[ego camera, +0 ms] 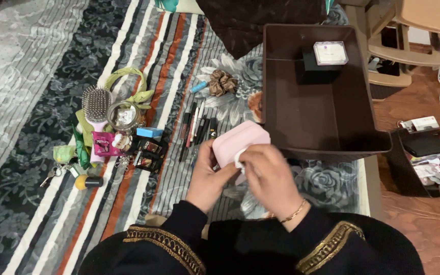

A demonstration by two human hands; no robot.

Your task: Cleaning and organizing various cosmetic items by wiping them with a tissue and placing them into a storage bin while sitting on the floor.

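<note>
Both hands meet over a striped bedspread. My left hand (207,175) grips a small pink pouch (240,140) from its left side. My right hand (268,175) covers the pouch's lower right and pinches a small white piece (239,157), perhaps a wipe or a tab, against it. A gold bracelet (294,213) sits on my right wrist. Just beyond the pouch stands an open dark brown box (327,122).
Inside the box are a black cube (314,69) and a small white-lidded case (330,52). Pencils and pens (194,127), a brown scrunchie (222,82), a hairbrush (96,107), a round jar (124,116), palettes (148,153) and keys (52,173) lie to the left. Chairs and floor clutter are on the right.
</note>
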